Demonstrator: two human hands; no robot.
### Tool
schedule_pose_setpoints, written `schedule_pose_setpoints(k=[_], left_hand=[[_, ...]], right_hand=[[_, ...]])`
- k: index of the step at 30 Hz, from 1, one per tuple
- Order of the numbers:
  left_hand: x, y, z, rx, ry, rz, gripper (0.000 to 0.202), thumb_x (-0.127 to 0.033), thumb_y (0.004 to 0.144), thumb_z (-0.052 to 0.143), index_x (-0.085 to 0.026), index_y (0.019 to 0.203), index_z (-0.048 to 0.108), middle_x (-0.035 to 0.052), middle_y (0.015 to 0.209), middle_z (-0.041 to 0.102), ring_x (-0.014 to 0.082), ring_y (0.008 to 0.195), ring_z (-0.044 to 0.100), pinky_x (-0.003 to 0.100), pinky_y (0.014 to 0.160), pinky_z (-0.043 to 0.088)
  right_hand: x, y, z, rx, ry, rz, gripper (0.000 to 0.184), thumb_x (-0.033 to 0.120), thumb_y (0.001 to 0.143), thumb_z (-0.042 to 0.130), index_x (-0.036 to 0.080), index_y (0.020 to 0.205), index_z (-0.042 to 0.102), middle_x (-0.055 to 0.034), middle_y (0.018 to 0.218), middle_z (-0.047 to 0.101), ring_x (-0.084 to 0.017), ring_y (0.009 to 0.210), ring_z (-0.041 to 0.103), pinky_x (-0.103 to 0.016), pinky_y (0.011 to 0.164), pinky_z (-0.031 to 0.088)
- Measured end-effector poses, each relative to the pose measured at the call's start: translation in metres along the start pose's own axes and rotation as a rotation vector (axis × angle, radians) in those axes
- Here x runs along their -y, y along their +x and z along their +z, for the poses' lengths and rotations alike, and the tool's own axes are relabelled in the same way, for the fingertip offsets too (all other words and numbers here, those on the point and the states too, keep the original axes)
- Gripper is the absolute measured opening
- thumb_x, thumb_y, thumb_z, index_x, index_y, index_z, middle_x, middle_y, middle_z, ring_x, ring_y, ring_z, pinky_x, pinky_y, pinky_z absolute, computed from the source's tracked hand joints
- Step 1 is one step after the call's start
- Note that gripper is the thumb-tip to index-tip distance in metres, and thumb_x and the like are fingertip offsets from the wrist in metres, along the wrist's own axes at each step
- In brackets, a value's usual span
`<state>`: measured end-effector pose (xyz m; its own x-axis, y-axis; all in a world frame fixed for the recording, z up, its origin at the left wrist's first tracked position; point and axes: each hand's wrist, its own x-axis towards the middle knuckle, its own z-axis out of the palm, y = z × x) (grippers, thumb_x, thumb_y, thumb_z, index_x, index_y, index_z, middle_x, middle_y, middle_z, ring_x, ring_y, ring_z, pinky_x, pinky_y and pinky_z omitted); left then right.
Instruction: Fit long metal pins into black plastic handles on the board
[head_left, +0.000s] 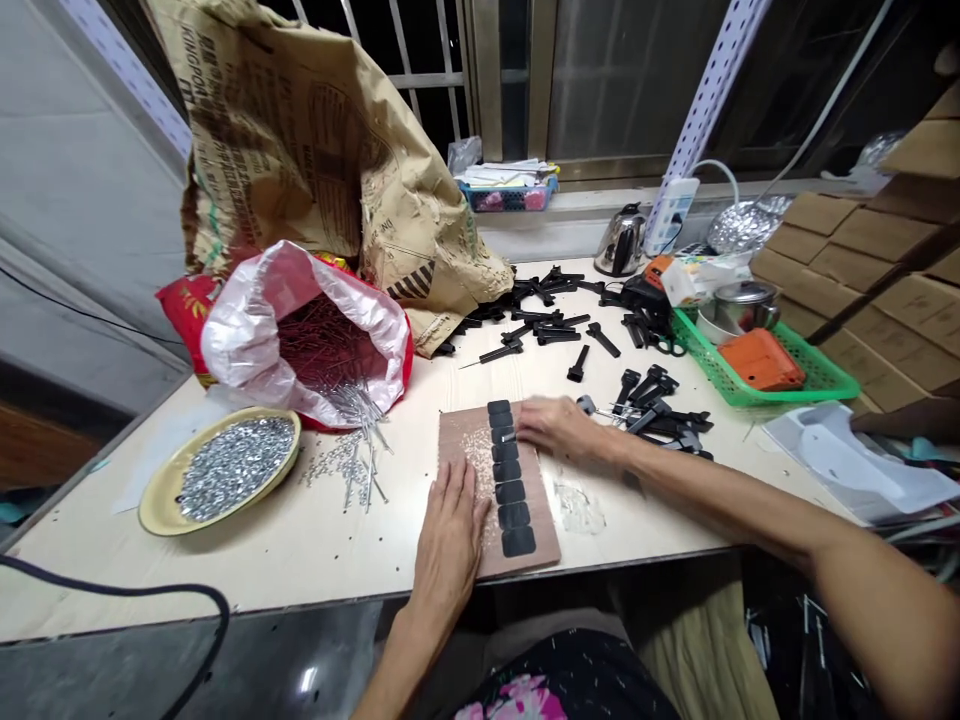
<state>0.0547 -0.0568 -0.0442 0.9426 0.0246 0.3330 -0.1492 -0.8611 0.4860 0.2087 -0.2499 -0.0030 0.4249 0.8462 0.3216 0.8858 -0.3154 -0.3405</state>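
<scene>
A brown board (536, 520) lies at the table's front edge with a column of several black plastic pieces (510, 478) set along it. My left hand (452, 520) lies flat on the board's left part, fingers stretched out, holding nothing. My right hand (556, 428) rests at the board's top right corner, fingers curled toward one of the upper black pieces; what they pinch, if anything, is too small to make out. A cluster of black parts with metal pins (660, 405) lies just right of that hand.
A yellow plate of small silver parts (225, 468) sits at the left. A plastic bag of long metal pins (315, 340) and a large brown paper sack (315, 140) stand behind. More black parts (547, 310), a green basket (757, 365), a kettle (621, 242), cardboard boxes (870, 260).
</scene>
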Motion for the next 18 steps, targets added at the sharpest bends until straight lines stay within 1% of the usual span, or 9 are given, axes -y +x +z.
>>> schedule_pose_setpoints(k=[3,4,8,9,12,13,14,16,18], left_hand=[[0.001,0.000,0.001,-0.006,0.031,0.022,0.045,-0.030,0.091,0.043,-0.020,0.135,0.043,0.0110,0.143,0.042,0.0294,0.137,0.026,0.053,0.106,0.032],[0.001,0.001,0.000,-0.001,0.036,0.026,0.046,-0.030,0.091,0.042,-0.020,0.136,0.042,0.0106,0.143,0.042,0.0290,0.138,0.025,0.052,0.107,0.031],[-0.003,0.002,-0.003,0.041,0.055,0.023,0.047,-0.029,0.092,0.040,-0.019,0.138,0.039,0.0102,0.145,0.039,0.0274,0.139,0.023,0.051,0.109,0.030],[-0.003,0.002,-0.004,0.049,0.061,0.020,0.047,-0.028,0.092,0.040,-0.019,0.139,0.039,0.0104,0.145,0.039,0.0272,0.139,0.023,0.051,0.109,0.029],[-0.004,0.002,-0.004,0.058,0.071,0.012,0.047,-0.028,0.093,0.039,-0.018,0.139,0.038,0.0103,0.145,0.039,0.0269,0.139,0.022,0.051,0.110,0.029],[-0.004,0.002,-0.004,0.061,0.071,0.012,0.047,-0.027,0.093,0.039,-0.018,0.139,0.038,0.0101,0.145,0.039,0.0268,0.139,0.022,0.051,0.110,0.029],[-0.004,0.002,-0.004,0.065,0.070,0.014,0.047,-0.027,0.092,0.039,-0.019,0.139,0.038,0.0099,0.145,0.039,0.0267,0.139,0.022,0.051,0.110,0.029],[-0.005,0.003,-0.004,0.072,0.066,0.011,0.048,-0.026,0.092,0.039,-0.019,0.139,0.037,0.0097,0.145,0.039,0.0266,0.139,0.023,0.051,0.110,0.029],[-0.005,0.003,-0.004,0.069,0.067,0.011,0.048,-0.026,0.092,0.040,-0.019,0.139,0.038,0.0098,0.145,0.039,0.0266,0.139,0.023,0.051,0.110,0.029]], right_hand=[[0.008,-0.009,-0.001,0.060,0.040,-0.174,0.027,0.025,0.097,0.039,0.018,0.088,0.064,-0.0012,0.083,0.060,-0.009,0.071,0.053,-0.019,0.054,0.040],[0.008,-0.009,-0.002,0.057,0.034,-0.165,0.028,0.025,0.097,0.039,0.018,0.086,0.064,-0.0011,0.082,0.059,-0.010,0.072,0.053,-0.019,0.054,0.040],[0.008,-0.005,-0.007,0.011,0.011,0.022,0.028,0.024,0.096,0.039,0.016,0.084,0.062,-0.0028,0.080,0.058,-0.011,0.072,0.052,-0.020,0.053,0.041],[0.009,-0.005,-0.006,0.024,0.022,-0.004,0.030,0.021,0.097,0.037,0.015,0.082,0.062,-0.0025,0.078,0.057,-0.011,0.071,0.051,-0.020,0.052,0.040],[0.014,-0.005,-0.005,0.147,0.073,-0.236,0.030,0.017,0.096,0.036,0.018,0.080,0.062,-0.0007,0.074,0.057,-0.010,0.070,0.050,-0.020,0.052,0.040],[0.014,-0.005,-0.005,0.156,0.084,-0.241,0.030,0.018,0.096,0.036,0.019,0.080,0.061,-0.0005,0.074,0.057,-0.010,0.070,0.050,-0.020,0.052,0.040],[0.012,-0.003,-0.006,0.143,0.090,-0.198,0.029,0.019,0.096,0.036,0.018,0.081,0.061,-0.0007,0.075,0.057,-0.010,0.070,0.050,-0.020,0.052,0.040],[0.008,-0.002,-0.007,0.071,0.092,-0.023,0.028,0.021,0.097,0.037,0.016,0.083,0.060,-0.0018,0.079,0.056,-0.010,0.068,0.050,-0.020,0.051,0.041],[0.010,-0.005,-0.007,0.058,0.083,-0.008,0.025,0.020,0.096,0.038,0.015,0.084,0.059,-0.0025,0.082,0.056,-0.010,0.069,0.050,-0.020,0.052,0.041]])
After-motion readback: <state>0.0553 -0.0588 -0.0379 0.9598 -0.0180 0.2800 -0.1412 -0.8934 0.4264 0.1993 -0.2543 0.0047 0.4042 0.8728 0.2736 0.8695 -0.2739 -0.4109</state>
